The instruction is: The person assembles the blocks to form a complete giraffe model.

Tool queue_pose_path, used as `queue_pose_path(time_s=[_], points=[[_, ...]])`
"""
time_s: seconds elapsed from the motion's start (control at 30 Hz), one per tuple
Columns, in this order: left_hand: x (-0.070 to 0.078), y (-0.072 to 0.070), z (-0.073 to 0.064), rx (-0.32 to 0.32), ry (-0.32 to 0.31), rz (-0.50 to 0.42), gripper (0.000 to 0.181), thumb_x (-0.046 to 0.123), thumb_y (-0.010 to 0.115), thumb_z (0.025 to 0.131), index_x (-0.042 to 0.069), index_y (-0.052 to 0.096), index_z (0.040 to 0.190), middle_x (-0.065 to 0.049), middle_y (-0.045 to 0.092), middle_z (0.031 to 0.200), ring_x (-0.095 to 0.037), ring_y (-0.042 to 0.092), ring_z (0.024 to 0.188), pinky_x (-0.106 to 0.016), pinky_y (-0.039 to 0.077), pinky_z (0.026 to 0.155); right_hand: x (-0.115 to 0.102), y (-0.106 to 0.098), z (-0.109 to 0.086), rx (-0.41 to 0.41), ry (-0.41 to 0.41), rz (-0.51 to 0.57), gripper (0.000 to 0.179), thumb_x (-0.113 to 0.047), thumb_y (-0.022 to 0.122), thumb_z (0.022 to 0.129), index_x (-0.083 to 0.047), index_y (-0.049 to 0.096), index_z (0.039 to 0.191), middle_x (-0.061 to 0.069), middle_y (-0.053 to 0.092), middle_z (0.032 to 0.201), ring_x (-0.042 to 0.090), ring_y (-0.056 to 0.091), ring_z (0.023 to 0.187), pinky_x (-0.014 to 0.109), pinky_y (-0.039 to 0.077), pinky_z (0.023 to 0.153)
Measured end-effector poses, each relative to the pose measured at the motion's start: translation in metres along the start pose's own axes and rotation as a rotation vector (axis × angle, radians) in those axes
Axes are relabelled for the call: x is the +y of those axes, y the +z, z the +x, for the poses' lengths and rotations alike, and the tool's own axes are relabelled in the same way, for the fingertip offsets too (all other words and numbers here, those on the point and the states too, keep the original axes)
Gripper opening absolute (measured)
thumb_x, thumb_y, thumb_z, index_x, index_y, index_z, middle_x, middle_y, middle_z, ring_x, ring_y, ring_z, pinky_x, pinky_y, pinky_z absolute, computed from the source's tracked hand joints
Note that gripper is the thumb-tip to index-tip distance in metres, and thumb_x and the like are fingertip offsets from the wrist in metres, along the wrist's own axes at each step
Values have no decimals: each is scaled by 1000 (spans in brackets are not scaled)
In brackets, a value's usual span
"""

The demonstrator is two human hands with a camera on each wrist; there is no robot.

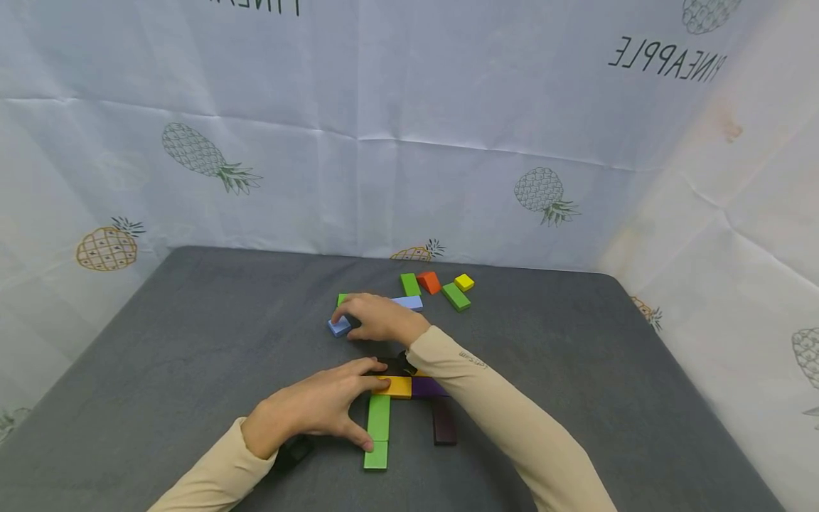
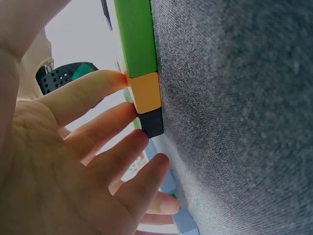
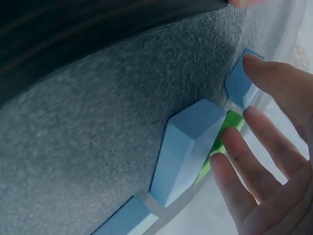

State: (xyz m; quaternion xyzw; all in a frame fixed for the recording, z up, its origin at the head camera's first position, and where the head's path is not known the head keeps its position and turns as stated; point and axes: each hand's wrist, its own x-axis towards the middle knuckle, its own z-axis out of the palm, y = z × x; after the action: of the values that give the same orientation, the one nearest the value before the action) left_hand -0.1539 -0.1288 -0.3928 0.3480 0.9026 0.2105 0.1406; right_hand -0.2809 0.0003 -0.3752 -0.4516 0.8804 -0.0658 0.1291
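Beige sleeves [image 1: 518, 419] reach over a dark grey counter [image 1: 544, 341]. Between them, two light green blocks [image 1: 379, 419] lie end to end, with a maroon block [image 1: 444, 427] to their right. At their left is the left hand [image 1: 320, 402], its grip spread apart: the thumb is at their edge, and fingertips touch an orange block [image 2: 145, 93] and the black block [image 2: 151, 123] behind it. A purple block [image 1: 429, 387] adjoins the orange one. Farther off, the right hand [image 1: 380, 318] has its grip apart too, forefinger on a small blue block [image 1: 339, 327]; a sloped blue block [image 3: 183, 152] lies near its other fingers. Beyond sit a red wedge [image 1: 429, 282] and a yellow block [image 1: 464, 283], before pineapple-printed cloth [image 1: 384, 185].
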Motion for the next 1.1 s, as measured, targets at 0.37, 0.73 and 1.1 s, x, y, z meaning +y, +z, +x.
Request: queue_pose_path(time_s=[0.37,0.73,1.1], points=[[0,0,0,9,3,0,78,54,83,72,15,61,136,-4,43,151,-22,47,136,-44,48,104,-5,3,4,-42,-20,-64,34,-14,65,96,-23,66,129,0,60,137,16,53,130,35,46,108],[0,0,0,-5,-5,-5,79,56,82,73,15,60,137,-4,42,152,-23,45,138,-46,47,105,0,1,-4,34,-29,-5,30,-19,67,96,-22,68,125,2,61,132,18,57,123,34,48,103],[2,0,-1,17,2,26,79,55,83,72,14,61,136,-4,44,151,-23,45,138,-46,48,104,8,-3,-23,90,4,69,28,-20,66,96,-18,68,124,4,61,131,20,56,118,40,47,103]])
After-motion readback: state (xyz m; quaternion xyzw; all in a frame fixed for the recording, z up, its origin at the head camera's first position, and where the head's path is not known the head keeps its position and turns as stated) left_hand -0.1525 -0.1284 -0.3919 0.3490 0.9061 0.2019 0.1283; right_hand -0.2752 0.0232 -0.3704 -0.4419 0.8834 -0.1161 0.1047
